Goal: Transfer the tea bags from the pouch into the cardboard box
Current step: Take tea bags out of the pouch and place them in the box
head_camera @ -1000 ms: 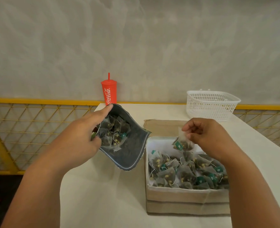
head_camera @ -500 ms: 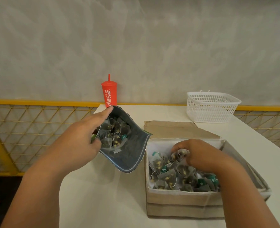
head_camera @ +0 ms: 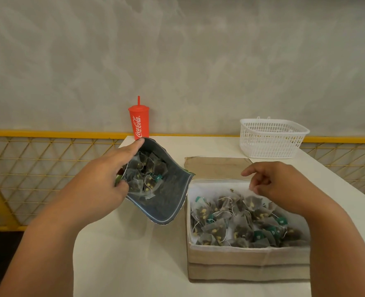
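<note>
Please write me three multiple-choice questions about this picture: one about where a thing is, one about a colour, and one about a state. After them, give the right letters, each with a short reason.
1. Where does the red cup stand?
A. on the floor
B. at the far edge of the table, beyond the pouch
C. on a chair

2. What colour is the basket?
A. red
B. black
C. white

3. How is the pouch?
A. held open by the left hand, with tea bags inside
B. sealed shut
C. open and empty

Answers:
1 B: the cup stands by the wall, past the pouch's top.
2 C: its mesh is white.
3 A: the fingers grip its rim, and bags show in its mouth.
</note>
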A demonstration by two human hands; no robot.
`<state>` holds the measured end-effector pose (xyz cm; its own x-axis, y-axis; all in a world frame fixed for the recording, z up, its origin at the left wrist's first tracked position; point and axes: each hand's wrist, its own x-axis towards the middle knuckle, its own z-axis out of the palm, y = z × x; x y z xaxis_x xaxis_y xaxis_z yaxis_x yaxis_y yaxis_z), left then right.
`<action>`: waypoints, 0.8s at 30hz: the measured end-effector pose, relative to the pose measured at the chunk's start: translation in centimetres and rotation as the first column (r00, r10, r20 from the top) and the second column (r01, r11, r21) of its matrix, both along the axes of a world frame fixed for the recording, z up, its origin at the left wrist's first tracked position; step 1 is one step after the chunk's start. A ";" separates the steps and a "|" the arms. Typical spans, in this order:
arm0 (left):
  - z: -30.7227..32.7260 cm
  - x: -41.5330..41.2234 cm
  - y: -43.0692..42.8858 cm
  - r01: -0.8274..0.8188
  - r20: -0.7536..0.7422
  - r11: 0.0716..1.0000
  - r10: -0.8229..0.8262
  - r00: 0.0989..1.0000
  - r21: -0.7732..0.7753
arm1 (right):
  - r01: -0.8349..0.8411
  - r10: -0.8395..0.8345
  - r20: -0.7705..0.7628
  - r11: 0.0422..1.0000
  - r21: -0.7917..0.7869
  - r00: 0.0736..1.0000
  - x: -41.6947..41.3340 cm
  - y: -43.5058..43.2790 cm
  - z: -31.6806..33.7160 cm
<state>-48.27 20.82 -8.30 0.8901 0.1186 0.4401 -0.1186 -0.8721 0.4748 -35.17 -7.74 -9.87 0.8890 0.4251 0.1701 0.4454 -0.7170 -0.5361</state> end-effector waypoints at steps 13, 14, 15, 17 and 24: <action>0.0 0.0 -0.1 -0.011 -0.050 1.000 0.011 0.999 -0.002 | 0.059 -0.084 -0.105 0.972 -0.227 0.991 0.7 -0.4 -1.1; 0.0 0.0 -0.1 -0.013 -0.048 1.000 0.012 0.999 -0.006 | 0.068 -0.085 -0.070 0.975 -0.211 0.994 0.5 -0.4 -0.7; 0.0 -0.1 -0.1 -0.011 -0.046 1.000 0.010 0.999 -0.008 | 0.069 -0.078 -0.045 0.981 -0.181 0.996 0.2 -0.3 -0.3; 0.1 -0.1 0.0 -0.001 -0.040 1.000 0.001 0.999 -0.007 | 0.032 -0.032 -0.007 0.996 -0.087 0.999 -0.7 0.1 0.8; 0.1 -0.2 0.2 -0.010 -0.011 1.000 0.010 1.000 -0.003 | -0.337 0.335 0.054 0.941 0.035 0.941 -6.5 6.9 3.3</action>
<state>-48.48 21.00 -8.19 0.8935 0.1289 0.4301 -0.1046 -0.8718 0.4786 -41.68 -0.84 -6.54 0.6867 0.6889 0.2322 0.6813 -0.4983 -0.5362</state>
